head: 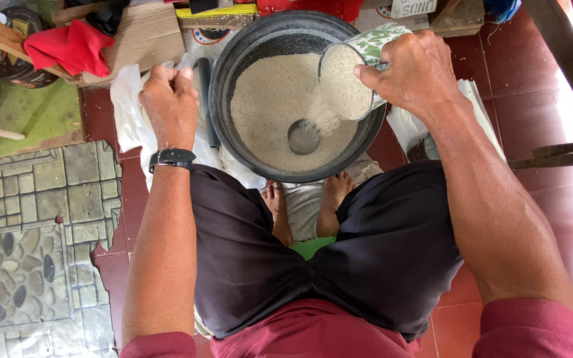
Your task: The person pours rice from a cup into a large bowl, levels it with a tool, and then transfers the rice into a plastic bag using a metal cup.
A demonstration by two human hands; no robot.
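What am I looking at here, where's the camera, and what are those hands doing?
There is one picture, taken by a camera on a person's head, looking straight down at their own arms, lap and bare feet. No machine is involved.

The right hand holds a cup with a green leaf pattern, tipped so pale grain pours out of it. The grain falls into a wide dark basin on the red tiled floor, already partly filled with grain.

The left hand, with a black watch on its wrist, is closed and rests beside the basin over white bags; whether it grips anything I cannot tell.

A red cloth and cardboard lie further back.
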